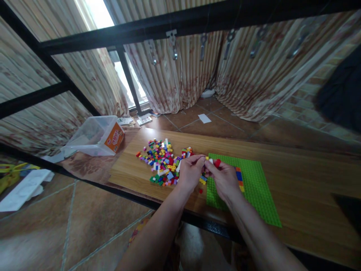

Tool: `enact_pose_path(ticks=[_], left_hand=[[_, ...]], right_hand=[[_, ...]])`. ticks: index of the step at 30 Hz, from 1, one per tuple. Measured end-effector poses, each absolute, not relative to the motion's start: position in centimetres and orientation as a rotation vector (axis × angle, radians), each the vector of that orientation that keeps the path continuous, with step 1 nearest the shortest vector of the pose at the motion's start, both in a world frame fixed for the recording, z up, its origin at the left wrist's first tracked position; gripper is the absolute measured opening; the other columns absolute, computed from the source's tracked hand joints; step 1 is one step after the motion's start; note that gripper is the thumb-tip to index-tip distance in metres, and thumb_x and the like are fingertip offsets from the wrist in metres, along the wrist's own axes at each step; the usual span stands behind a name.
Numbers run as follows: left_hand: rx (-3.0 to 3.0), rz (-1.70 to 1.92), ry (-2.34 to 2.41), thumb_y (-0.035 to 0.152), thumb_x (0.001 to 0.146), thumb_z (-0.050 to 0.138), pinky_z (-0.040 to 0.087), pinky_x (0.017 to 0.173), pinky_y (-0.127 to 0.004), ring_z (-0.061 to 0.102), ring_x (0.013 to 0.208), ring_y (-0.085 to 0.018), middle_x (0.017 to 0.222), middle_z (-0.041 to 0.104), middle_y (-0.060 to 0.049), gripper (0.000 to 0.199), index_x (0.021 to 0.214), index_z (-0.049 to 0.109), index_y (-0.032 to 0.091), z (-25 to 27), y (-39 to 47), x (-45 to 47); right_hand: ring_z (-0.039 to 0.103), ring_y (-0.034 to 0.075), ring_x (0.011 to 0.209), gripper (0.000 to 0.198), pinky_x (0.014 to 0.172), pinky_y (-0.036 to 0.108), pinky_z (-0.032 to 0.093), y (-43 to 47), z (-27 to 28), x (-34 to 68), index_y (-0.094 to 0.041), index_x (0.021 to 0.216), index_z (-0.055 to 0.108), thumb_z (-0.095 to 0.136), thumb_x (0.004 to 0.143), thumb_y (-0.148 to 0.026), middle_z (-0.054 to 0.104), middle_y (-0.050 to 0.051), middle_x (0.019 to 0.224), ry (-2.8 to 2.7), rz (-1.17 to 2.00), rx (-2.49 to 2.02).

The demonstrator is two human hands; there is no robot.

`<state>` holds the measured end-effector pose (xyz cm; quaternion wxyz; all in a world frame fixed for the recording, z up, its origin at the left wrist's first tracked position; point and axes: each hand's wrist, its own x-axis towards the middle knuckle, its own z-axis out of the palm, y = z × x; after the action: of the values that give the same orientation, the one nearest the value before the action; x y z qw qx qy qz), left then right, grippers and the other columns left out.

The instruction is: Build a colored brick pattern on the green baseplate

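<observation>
My left hand (191,171) and my right hand (225,178) meet above the left edge of a green baseplate (258,192). The fingertips of both are pinched together on small toy bricks, mostly hidden by the fingers. A red brick (217,163) and a bit of white show at my right fingers. On the baseplate, partly behind my right hand, stands a row of blue and orange bricks (239,176). A heap of mixed toy bricks (160,160) spreads out left of my left hand. One loose red brick (200,191) lies on the wood below my hands.
The wooden table (296,180) has a dark front edge (208,224). A clear plastic bin (94,135) with an orange label stands beyond its left end. Black metal bars (169,24) with hanging hooks cross in front of the curtains (180,75). White paper (204,118) lies on the tiled floor.
</observation>
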<state>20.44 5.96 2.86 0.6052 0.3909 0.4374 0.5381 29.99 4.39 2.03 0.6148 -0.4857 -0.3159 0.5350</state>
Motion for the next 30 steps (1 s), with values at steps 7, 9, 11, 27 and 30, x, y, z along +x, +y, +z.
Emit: enact_pose_path(ticks=[7,9,11,27,30], left_hand=[[0.922,1.262,1.019,0.029,0.072,0.068,0.045,0.052,-0.019,0.054,0.053,-0.008,0.064,0.066,0.0,0.018,0.078,0.072,0.013,2.5,6.2,20.0],[0.908,1.236,1.008,0.029,0.071,0.069,0.045,0.054,-0.019,0.055,0.055,-0.008,0.065,0.067,-0.001,0.019,0.079,0.073,0.012,2.7,6.3,19.6],[0.894,1.189,0.981,0.029,0.072,0.069,0.046,0.055,-0.02,0.056,0.056,-0.009,0.067,0.068,-0.002,0.02,0.081,0.074,0.012,3.0,6.3,19.1],[1.062,1.217,1.006,0.024,0.074,0.066,0.049,0.06,-0.021,0.06,0.062,-0.011,0.069,0.071,-0.003,0.016,0.081,0.077,0.015,2.7,6.0,19.2],[0.913,1.217,1.0,0.026,0.071,0.07,0.049,0.057,-0.022,0.059,0.058,-0.011,0.067,0.07,-0.002,0.016,0.079,0.076,0.014,3.1,5.6,19.4]], right_hand=[[0.055,0.008,0.054,0.029,0.052,0.022,0.05,4.1,2.0,29.4,-0.017,0.069,0.07,0.086,0.054,-0.037,0.064,-0.002,0.062,-0.581,1.313,-1.03],[0.057,0.008,0.057,0.028,0.054,0.021,0.051,4.1,2.2,29.5,-0.018,0.07,0.071,0.086,0.053,-0.033,0.066,-0.001,0.067,-0.517,1.387,-0.974],[0.059,0.009,0.059,0.027,0.055,0.02,0.053,4.2,2.6,29.7,-0.018,0.072,0.071,0.086,0.053,-0.03,0.068,-0.001,0.071,-0.471,1.475,-0.921],[0.052,0.006,0.055,0.031,0.049,0.017,0.048,4.4,2.7,29.8,-0.016,0.068,0.066,0.087,0.054,-0.034,0.058,-0.003,0.061,-0.536,1.417,-0.991],[0.05,0.007,0.053,0.034,0.047,0.018,0.044,4.3,2.8,29.5,-0.016,0.068,0.065,0.087,0.052,-0.036,0.056,-0.004,0.06,-0.544,1.379,-1.007]])
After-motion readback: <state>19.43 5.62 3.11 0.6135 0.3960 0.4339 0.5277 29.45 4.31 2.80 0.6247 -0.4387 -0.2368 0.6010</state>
